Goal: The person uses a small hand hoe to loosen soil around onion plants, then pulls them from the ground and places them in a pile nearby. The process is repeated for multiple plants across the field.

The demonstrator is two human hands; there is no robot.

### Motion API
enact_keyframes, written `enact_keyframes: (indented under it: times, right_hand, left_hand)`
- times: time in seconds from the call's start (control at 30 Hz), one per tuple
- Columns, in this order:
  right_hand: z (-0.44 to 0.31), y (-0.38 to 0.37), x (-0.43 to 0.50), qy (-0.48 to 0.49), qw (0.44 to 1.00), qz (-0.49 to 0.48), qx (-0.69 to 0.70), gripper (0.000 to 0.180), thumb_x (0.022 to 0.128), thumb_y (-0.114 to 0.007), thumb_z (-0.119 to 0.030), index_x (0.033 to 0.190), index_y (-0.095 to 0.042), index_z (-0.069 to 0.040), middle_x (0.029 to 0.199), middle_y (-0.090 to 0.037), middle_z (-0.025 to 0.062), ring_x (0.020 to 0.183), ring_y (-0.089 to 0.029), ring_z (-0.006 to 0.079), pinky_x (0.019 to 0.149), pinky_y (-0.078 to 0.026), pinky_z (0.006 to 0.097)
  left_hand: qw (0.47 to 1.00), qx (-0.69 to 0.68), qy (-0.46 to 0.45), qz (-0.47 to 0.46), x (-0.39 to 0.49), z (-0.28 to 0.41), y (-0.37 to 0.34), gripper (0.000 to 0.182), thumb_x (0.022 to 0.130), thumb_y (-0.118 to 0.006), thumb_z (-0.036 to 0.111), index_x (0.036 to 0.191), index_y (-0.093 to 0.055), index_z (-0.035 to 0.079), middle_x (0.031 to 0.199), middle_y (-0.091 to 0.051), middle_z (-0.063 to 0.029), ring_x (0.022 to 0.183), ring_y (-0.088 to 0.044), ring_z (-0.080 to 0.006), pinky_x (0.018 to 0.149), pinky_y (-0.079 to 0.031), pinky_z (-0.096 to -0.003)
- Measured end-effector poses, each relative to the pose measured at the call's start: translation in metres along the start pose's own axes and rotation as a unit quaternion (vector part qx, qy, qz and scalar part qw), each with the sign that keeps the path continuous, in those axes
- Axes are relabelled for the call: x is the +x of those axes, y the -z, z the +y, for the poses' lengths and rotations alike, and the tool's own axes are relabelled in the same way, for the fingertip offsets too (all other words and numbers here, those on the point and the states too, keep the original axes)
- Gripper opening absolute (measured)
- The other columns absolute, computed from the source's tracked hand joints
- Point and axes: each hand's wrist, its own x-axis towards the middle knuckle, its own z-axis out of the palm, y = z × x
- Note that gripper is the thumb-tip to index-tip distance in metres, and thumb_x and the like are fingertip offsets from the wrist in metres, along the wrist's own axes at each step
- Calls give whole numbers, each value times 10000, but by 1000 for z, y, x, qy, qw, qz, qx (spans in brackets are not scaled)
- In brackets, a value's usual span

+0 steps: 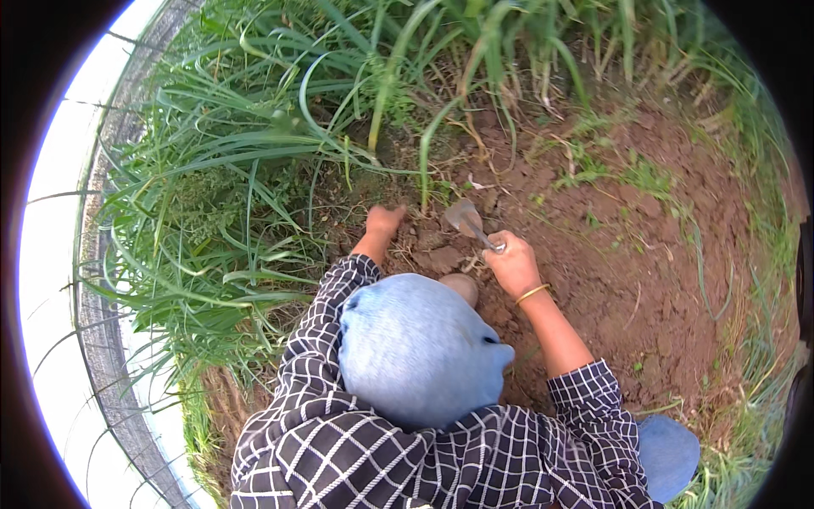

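Observation:
My right hand [512, 266], with a yellow bangle [533, 293] at the wrist, is closed around the handle of a small hand trowel [464, 216]. The trowel's metal blade points up and left, just over the broken soil [439, 254]. To the left, my left hand [385, 221] is low at the edge of the long-leaved green plants [254, 153]. Its fingers are partly hidden, so whether they hold anything is unclear. Between the hands, one bent leaf [427, 153] arches down to the ground.
Reddish-brown soil [610, 267] spreads to the right, with small weeds [648, 178] on it. A blue-clad knee [420, 343] and a shoe tip [461, 289] are below my hands. Curved ribs and pale sheeting [57, 254] border the left side.

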Motion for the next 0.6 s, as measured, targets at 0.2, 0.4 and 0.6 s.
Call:
enact_keyframes:
  times: [0.2, 0.4, 0.6]
  right_hand:
    - [-53, -75, 67, 103, 989, -43, -92, 145, 724, -547, -125, 830, -590, -37, 752, -609, 206, 743, -601, 369, 681, -482, 433]
    - [-95, -163, 149, 111, 971, -98, -186, 160, 731, -502, -81, 796, -551, 57, 747, -603, 239, 752, -590, 409, 703, -485, 433]
    - [-112, -183, 149, 1, 984, -91, -153, 215, 715, -499, -53, 882, -558, 69, 767, -590, 292, 780, -585, 428, 711, -477, 462]
  left_hand:
    - [939, -314, -48, 133, 118, 14, 26, 574, 787, -662, 350, 1168, -466, -32, 1047, -574, -217, 930, -570, -354, 760, -452, -421]
    - [892, -448, -64, 0, 151, 12, 10, 591, 863, -466, 549, 1000, -526, -23, 888, -508, -118, 808, -450, -224, 747, -391, -418]
    - [804, -585, -108, -12, 146, 23, 16, 451, 919, -481, 357, 565, -432, 81, 493, -373, -23, 480, -356, -143, 451, -263, -292]
